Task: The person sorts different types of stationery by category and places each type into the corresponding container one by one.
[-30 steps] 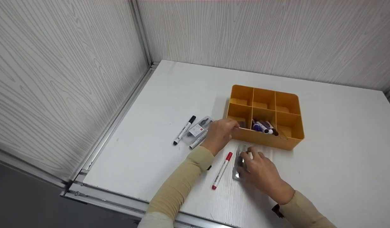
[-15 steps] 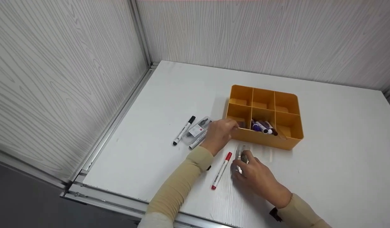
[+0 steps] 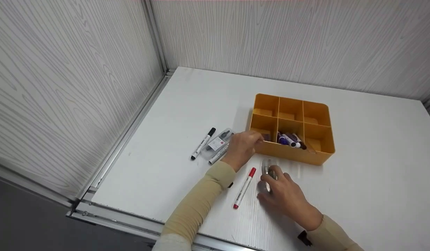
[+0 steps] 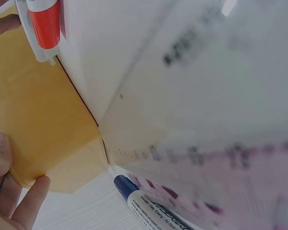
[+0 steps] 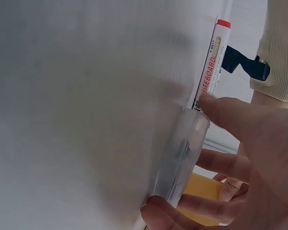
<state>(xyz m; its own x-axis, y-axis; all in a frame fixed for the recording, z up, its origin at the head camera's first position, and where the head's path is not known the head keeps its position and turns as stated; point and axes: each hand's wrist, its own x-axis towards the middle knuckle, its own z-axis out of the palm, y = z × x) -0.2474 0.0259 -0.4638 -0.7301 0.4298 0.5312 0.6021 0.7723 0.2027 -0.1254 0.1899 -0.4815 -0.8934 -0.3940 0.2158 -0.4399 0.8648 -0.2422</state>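
Observation:
My left hand (image 3: 242,148) pinches the front left rim of an orange-yellow six-compartment box (image 3: 288,152); the left wrist view shows its thumb and fingers at the box wall (image 4: 48,120). My right hand (image 3: 288,193) holds a clear plastic case (image 5: 180,155) by its ends, just in front of the box. Most of that case is hidden by the fingers in the head view. A red-capped whiteboard marker (image 3: 244,188) lies between the two forearms, left of the case. Several purple and dark markers (image 3: 289,139) lie in the box's front middle compartment.
Left of the box lie a black-capped marker (image 3: 203,143), a second clear case (image 3: 216,143) with a white label, and another white marker (image 3: 218,156) partly behind my left hand. A metal-framed panel wall (image 3: 96,69) bounds the table (image 3: 159,167) on the left.
My right hand has closed its grip around the clear case and turned it slightly, with the fingers shifting along it. The left hand and the box have stayed put.

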